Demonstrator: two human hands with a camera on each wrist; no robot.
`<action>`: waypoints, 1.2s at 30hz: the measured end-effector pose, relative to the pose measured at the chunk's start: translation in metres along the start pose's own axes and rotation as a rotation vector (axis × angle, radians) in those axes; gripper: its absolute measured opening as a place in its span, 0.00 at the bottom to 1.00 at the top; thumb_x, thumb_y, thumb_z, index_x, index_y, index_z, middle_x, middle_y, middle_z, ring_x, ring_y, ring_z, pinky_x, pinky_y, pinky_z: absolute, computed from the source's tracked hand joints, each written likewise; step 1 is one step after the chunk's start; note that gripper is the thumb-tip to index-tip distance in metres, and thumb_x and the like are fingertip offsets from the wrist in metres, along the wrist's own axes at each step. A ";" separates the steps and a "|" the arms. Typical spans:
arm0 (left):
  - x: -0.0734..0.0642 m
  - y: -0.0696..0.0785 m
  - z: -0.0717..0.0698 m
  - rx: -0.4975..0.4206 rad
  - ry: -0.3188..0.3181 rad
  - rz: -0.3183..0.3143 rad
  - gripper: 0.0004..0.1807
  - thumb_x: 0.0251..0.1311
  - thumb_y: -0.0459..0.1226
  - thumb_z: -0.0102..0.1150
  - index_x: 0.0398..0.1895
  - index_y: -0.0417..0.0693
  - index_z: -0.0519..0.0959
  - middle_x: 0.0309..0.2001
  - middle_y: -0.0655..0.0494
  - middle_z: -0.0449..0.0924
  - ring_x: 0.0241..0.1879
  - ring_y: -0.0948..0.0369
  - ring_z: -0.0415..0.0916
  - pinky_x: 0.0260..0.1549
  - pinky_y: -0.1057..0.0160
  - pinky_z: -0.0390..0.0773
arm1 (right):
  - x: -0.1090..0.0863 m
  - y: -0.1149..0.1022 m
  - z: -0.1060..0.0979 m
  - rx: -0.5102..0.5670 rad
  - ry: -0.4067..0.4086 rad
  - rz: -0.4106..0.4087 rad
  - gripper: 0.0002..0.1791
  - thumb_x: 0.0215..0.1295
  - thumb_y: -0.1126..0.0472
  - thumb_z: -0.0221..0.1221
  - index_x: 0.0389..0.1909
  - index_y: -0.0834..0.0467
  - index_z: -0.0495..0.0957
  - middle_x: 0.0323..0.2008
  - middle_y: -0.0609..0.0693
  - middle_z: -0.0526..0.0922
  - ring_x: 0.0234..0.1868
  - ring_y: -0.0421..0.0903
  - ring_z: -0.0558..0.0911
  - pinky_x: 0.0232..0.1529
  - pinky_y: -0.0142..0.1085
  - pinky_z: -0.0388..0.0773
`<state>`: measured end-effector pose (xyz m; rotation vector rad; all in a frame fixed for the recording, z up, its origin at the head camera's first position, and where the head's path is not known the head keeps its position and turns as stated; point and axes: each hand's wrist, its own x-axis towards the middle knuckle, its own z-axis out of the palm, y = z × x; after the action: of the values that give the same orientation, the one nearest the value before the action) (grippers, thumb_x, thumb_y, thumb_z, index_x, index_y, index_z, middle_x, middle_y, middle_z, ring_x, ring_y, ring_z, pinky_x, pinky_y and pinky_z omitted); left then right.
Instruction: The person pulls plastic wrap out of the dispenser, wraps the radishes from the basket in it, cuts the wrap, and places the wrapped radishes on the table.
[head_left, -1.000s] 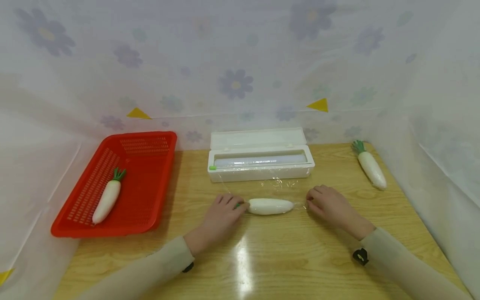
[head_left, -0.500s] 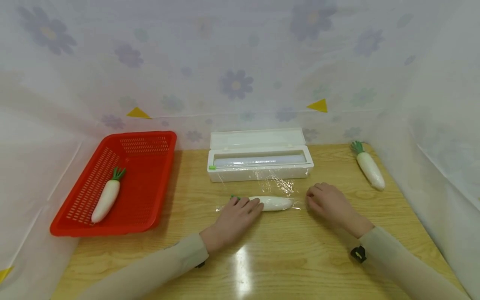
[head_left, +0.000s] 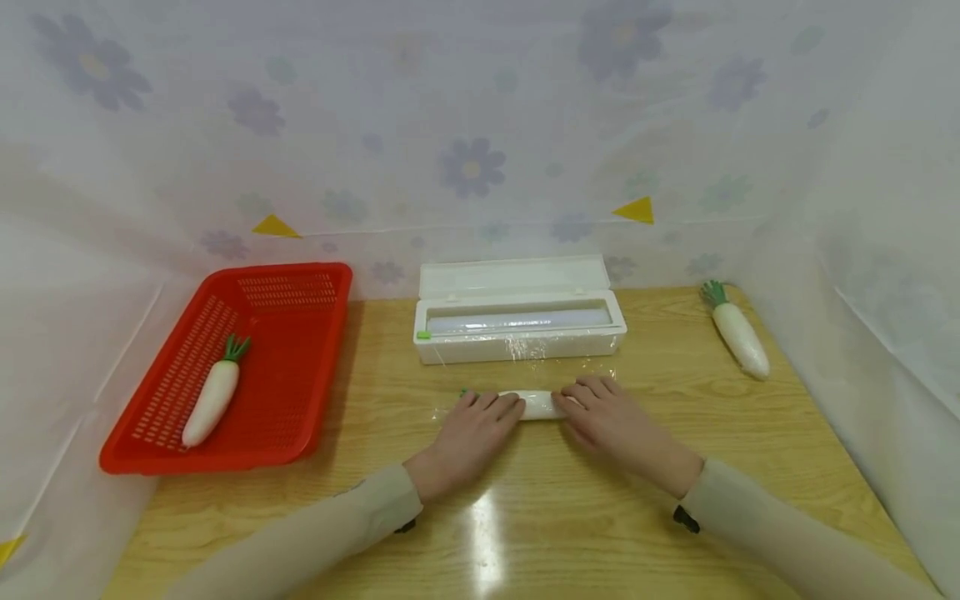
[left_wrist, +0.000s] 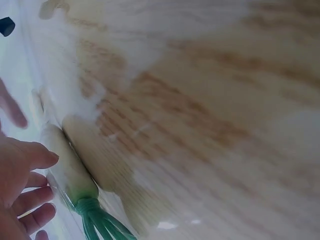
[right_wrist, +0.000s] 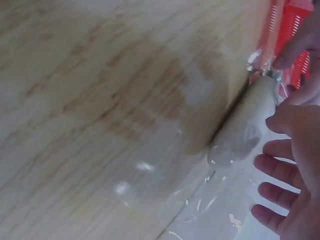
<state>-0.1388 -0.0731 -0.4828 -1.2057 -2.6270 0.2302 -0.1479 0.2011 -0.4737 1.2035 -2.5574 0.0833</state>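
Observation:
A white radish (head_left: 537, 405) with green leaves lies crosswise on the table, with clear cling film around it. My left hand (head_left: 472, 437) rests on its leafy end, and my right hand (head_left: 626, 429) touches the other end. In the left wrist view, that hand's loosely bent fingers (left_wrist: 35, 202) lie against the radish (left_wrist: 67, 162) without wrapping round it. Spread, fairly straight fingers (right_wrist: 277, 170) show beside the radish (right_wrist: 250, 117) in the right wrist view. Film runs from the radish toward the white cling film box (head_left: 517, 348), whose lid stands up.
On the left, a red basket (head_left: 112, 461) holds another radish (head_left: 212, 404). A third radish (head_left: 741, 337), with a glossy surface, lies at the table's far right. Behind the box hangs a flowered curtain (head_left: 472, 100) with yellow triangles on it.
My left hand has moved from the leaf tip onto the radish. My right hand has left the film's right side and come left onto the radish, which has shifted slightly toward the box.

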 end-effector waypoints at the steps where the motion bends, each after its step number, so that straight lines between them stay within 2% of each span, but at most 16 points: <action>1: 0.000 0.000 0.000 -0.001 -0.001 -0.006 0.28 0.69 0.35 0.64 0.72 0.50 0.73 0.67 0.57 0.76 0.61 0.56 0.74 0.50 0.58 0.73 | 0.001 -0.001 0.003 -0.005 -0.005 0.007 0.22 0.66 0.56 0.70 0.57 0.61 0.82 0.52 0.54 0.83 0.56 0.56 0.78 0.60 0.52 0.75; 8: 0.006 -0.001 -0.001 0.007 0.060 -0.072 0.21 0.71 0.37 0.64 0.65 0.49 0.79 0.58 0.56 0.81 0.51 0.57 0.75 0.44 0.61 0.72 | 0.002 -0.001 0.016 -0.046 0.044 0.005 0.23 0.64 0.56 0.71 0.56 0.63 0.83 0.50 0.54 0.83 0.54 0.56 0.78 0.57 0.52 0.75; 11: 0.011 -0.001 0.000 0.012 0.054 -0.095 0.20 0.71 0.37 0.64 0.64 0.48 0.79 0.56 0.56 0.82 0.49 0.57 0.75 0.42 0.61 0.72 | 0.003 -0.001 0.017 -0.051 0.047 0.016 0.24 0.64 0.56 0.71 0.57 0.63 0.82 0.50 0.54 0.83 0.54 0.56 0.78 0.56 0.52 0.75; 16: 0.019 -0.003 0.002 0.022 0.011 -0.131 0.22 0.71 0.37 0.64 0.66 0.46 0.78 0.58 0.54 0.81 0.51 0.55 0.75 0.44 0.60 0.74 | 0.005 0.002 0.020 -0.046 0.032 0.053 0.28 0.64 0.54 0.71 0.61 0.63 0.80 0.51 0.55 0.82 0.55 0.56 0.77 0.56 0.53 0.74; 20: 0.026 -0.006 0.008 0.036 0.020 -0.165 0.20 0.73 0.38 0.61 0.65 0.46 0.77 0.58 0.53 0.81 0.54 0.54 0.75 0.46 0.58 0.75 | 0.009 0.005 0.023 -0.046 0.013 0.082 0.30 0.64 0.52 0.72 0.63 0.64 0.78 0.52 0.57 0.82 0.55 0.57 0.78 0.56 0.54 0.74; 24: 0.034 -0.010 0.016 -0.006 0.043 -0.217 0.20 0.72 0.43 0.61 0.63 0.47 0.77 0.56 0.53 0.79 0.53 0.54 0.74 0.47 0.57 0.74 | 0.016 0.009 0.026 -0.061 -0.015 0.108 0.32 0.65 0.50 0.71 0.63 0.64 0.77 0.53 0.58 0.80 0.56 0.58 0.77 0.58 0.54 0.75; 30: 0.042 -0.015 0.021 -0.072 0.026 -0.267 0.26 0.69 0.49 0.65 0.65 0.49 0.77 0.60 0.51 0.76 0.58 0.53 0.72 0.54 0.54 0.73 | 0.026 0.014 0.031 -0.078 -0.033 0.129 0.30 0.63 0.49 0.73 0.57 0.63 0.78 0.50 0.57 0.79 0.53 0.57 0.77 0.57 0.52 0.74; 36: 0.046 -0.018 0.021 -0.078 0.017 -0.274 0.27 0.70 0.50 0.65 0.68 0.50 0.77 0.61 0.52 0.77 0.58 0.53 0.72 0.54 0.55 0.71 | 0.031 0.020 0.034 -0.060 0.000 0.127 0.21 0.62 0.56 0.74 0.49 0.62 0.79 0.44 0.55 0.78 0.48 0.55 0.77 0.51 0.50 0.74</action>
<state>-0.1872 -0.0508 -0.4915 -0.8500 -2.7687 0.0679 -0.1909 0.1847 -0.4952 1.0190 -2.6143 0.0344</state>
